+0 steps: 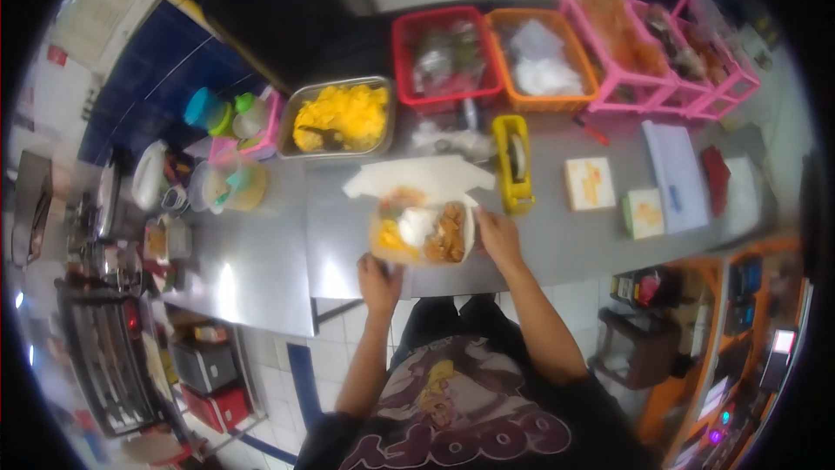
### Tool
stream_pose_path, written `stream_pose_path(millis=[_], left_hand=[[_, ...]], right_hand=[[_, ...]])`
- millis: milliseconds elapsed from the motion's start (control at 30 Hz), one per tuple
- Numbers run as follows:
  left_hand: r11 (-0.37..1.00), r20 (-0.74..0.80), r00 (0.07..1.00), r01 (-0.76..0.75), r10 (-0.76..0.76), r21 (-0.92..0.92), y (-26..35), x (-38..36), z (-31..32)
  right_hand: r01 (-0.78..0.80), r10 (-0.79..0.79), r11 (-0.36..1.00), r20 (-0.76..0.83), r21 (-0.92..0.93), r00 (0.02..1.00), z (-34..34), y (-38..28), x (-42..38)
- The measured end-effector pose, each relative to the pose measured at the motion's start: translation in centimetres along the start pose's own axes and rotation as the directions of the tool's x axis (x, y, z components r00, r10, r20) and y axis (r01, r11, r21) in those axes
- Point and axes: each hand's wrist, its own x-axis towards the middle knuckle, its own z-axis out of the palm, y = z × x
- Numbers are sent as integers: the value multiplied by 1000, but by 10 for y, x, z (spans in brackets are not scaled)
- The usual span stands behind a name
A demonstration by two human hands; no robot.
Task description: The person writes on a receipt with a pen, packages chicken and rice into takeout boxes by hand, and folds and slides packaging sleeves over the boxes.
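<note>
An open paper takeaway box [405,253] is at the front edge of the steel table, its white lid [419,176] folded back on the far side. Inside are white rice [417,226], yellow scrambled egg [390,236] on the left and brown pieces of fried food [446,235] on the right. My left hand [380,284] is closed at the box's near left corner, its fingertips partly hidden. Along the right side, my right hand [499,241] grips the box wall, thumb towards me.
Behind the box stand a metal tray [389,141] of yellow egg, a red basket [404,60], an orange basket [515,103] and pink racks [639,106]. A yellow tape dispenser [513,166] is close on the right, with stacked boxes [590,184] beyond. Tubs [243,185] stand left.
</note>
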Motion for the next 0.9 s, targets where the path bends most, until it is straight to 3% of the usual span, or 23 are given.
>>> stream_pose_path(millis=[100,167,400,467,533,600,633,767,833,867,900], left_hand=[[1000,-15,1000,3,-3,-10,-4,0,0],[1000,-11,1000,25,-25,-8,-4,0,-2],[997,18,999,48,-47,-53,1,2,-3],[998,8,999,40,-40,-42,-3,0,-1],[999,-18,1000,20,-21,-33,-4,2,-1],[997,100,993,69,-65,-28,-10,3,-2],[986,128,981,153,-144,-60,-4,4,-5],[995,84,993,85,-81,-47,-15,-1,-9],[915,130,956,288,-261,-281,-31,-16,-15],[746,97,920,367,-381,-556,-24,-25,-22],[757,64,901,397,-428,-520,-37,-33,-26]], right_hand=[[-20,18,997,26,78,1000,8,11,13],[-131,122,968,52,212,991,0,-15,-1],[-245,213,957,196,156,957,-8,-17,-9],[-382,291,889,334,252,896,-10,-18,-17],[-382,275,887,368,259,888,-6,-11,-21],[-376,265,887,370,269,890,-13,-3,-25],[-306,215,926,357,223,909,-20,-1,-28],[-12,-7,998,285,65,958,-102,-27,-23],[227,-227,974,55,-2,972,-163,-20,26],[198,-190,977,-96,81,977,-195,-18,61],[339,-452,833,-182,-438,873,-231,8,120]])
